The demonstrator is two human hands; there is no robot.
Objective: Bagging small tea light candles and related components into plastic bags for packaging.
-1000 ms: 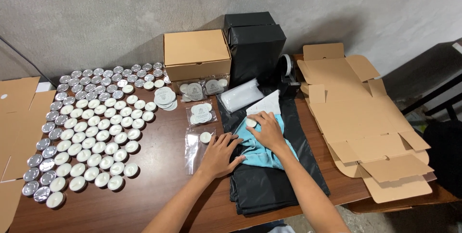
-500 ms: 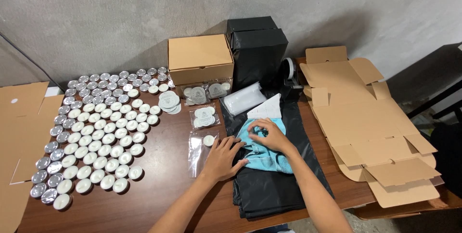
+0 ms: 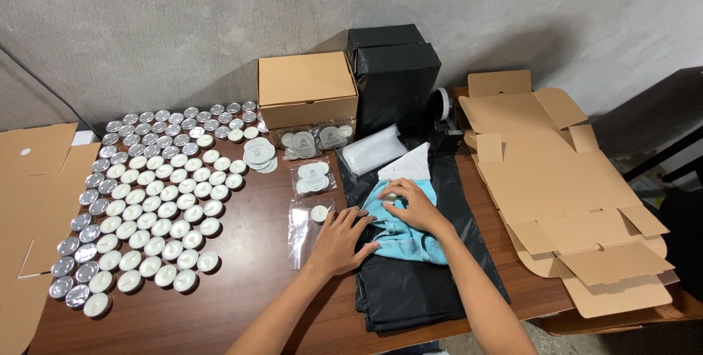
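My right hand (image 3: 416, 207) rests on a light blue cloth (image 3: 407, 242) and pinches a small white tealight candle (image 3: 387, 197) against it with curled fingers. My left hand (image 3: 339, 239) lies flat, fingers apart, on the cloth's left edge and the black plastic bags (image 3: 410, 289) under it. Just left of that hand is a clear plastic bag (image 3: 302, 232) with one tealight (image 3: 318, 213) inside.
Rows of tealights (image 3: 146, 201) cover the table's left side. At the back stand a brown cardboard box (image 3: 306, 87), black boxes (image 3: 395, 76) and a tape dispenser (image 3: 441, 117). Flat cardboard (image 3: 564, 194) lies at the right, more (image 3: 29, 201) at the left. Filled packets (image 3: 311, 177) lie mid-table.
My right hand's fingers went from lying flat on the cloth to curling around the tealight. My left hand has barely moved. The view shifted slightly.
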